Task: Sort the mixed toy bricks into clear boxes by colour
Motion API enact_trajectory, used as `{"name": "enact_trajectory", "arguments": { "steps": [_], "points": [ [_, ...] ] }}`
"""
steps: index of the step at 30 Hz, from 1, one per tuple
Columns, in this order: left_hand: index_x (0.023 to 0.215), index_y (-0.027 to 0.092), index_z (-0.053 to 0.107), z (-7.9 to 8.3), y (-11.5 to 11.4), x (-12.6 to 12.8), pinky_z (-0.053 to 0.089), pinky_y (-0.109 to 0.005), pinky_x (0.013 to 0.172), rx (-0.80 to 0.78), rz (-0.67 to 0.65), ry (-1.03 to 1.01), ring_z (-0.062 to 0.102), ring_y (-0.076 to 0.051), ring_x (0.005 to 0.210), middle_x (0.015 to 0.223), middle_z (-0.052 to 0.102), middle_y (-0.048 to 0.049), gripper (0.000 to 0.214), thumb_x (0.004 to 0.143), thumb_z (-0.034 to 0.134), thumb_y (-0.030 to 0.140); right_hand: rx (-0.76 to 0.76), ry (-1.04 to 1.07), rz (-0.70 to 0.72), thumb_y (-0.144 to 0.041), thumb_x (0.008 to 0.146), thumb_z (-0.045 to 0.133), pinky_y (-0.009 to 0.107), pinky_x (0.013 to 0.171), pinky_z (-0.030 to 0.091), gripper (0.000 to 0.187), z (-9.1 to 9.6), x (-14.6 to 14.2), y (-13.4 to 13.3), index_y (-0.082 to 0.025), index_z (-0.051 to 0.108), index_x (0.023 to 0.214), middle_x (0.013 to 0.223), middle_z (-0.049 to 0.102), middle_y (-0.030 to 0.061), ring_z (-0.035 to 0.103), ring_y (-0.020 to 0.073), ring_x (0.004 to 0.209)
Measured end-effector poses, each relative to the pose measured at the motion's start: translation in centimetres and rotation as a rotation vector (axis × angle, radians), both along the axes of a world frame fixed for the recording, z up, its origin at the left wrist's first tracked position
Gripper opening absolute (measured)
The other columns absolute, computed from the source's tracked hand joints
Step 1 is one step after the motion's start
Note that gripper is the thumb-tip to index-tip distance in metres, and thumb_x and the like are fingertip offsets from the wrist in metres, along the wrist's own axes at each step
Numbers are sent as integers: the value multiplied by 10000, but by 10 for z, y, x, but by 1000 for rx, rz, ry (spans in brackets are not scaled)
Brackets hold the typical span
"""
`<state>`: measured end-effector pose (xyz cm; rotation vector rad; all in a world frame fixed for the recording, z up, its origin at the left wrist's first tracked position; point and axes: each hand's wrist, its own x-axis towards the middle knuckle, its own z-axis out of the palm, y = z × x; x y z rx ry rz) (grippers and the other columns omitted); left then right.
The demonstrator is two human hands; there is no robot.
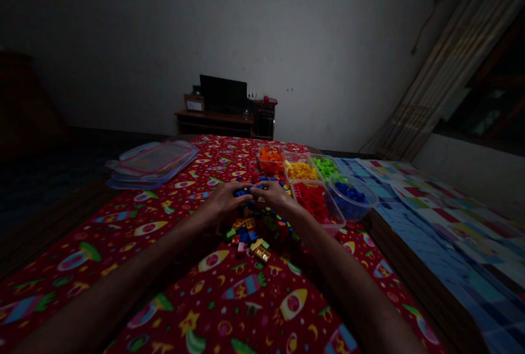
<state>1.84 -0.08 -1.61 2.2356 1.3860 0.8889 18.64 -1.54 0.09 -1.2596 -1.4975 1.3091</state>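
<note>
Blue toy bricks (241, 192) sit in the left hand (225, 198), whose fingers and thumb curl around them just above a loose mixed pile (246, 228) on the red patterned cloth (229, 315). The right hand (271, 194) meets it from the other side, thumb and fingertips drawn in against the left fingertips; in this dim light I cannot tell whether it pinches a brick of its own. Beyond the right wrist stands an open container of red bricks (314, 201), with a round tub (371, 201) of blue ones beside it. Bricks like these should be light, stiff and hard to break, though their smooth plastic walls could slip. Opposite side walls, taken between thumb and forefinger, would likely give the surest hold, and several cupped together may spill if the fingers loosen.
</note>
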Motion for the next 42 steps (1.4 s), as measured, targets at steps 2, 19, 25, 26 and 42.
{"name": "enact_trajectory", "arguments": {
  "steps": [2,19,25,26,42],
  "points": [
    [1054,210,708,0,1,-1,494,-285,754,-48,19,-51,652,-243,875,975,731,-48,498,654,623,494,130,-107,-84,-238,735,614,170,479,379,91,10,12,5,-149,601,731,532,520,-55,458,65,478],
    [829,193,726,-3,13,-15,487,-295,705,-97,65,-58,638,-228,789,848,723,-43,413,599,600,511,613,-964,-865,-160,719,450,332,803,443,313,60,180,6,-135,684,926,887,687,130,612,231,865],
    [839,212,723,-2,12,-15,479,-319,809,11,26,28,644,-246,888,958,722,-56,358,624,573,457,372,-1116,-919,-170,744,492,364,866,419,291,44,210,2,-131,684,959,1019,660,166,582,271,999],
    [846,211,721,-2,12,-15,479,-319,814,15,28,36,643,-247,895,967,720,-58,364,626,568,457,382,-1119,-899,-184,750,505,369,885,414,288,44,210,3,-127,681,971,1035,657,169,575,273,1020],
    [1122,176,637,6,4,-11,497,-325,839,-6,-6,120,623,-251,990,1124,679,-64,513,671,487,369,613,-1349,219,-127,828,532,300,864,424,310,-3,36,0,-113,596,1131,1062,651,159,590,225,990]
  ]
}}
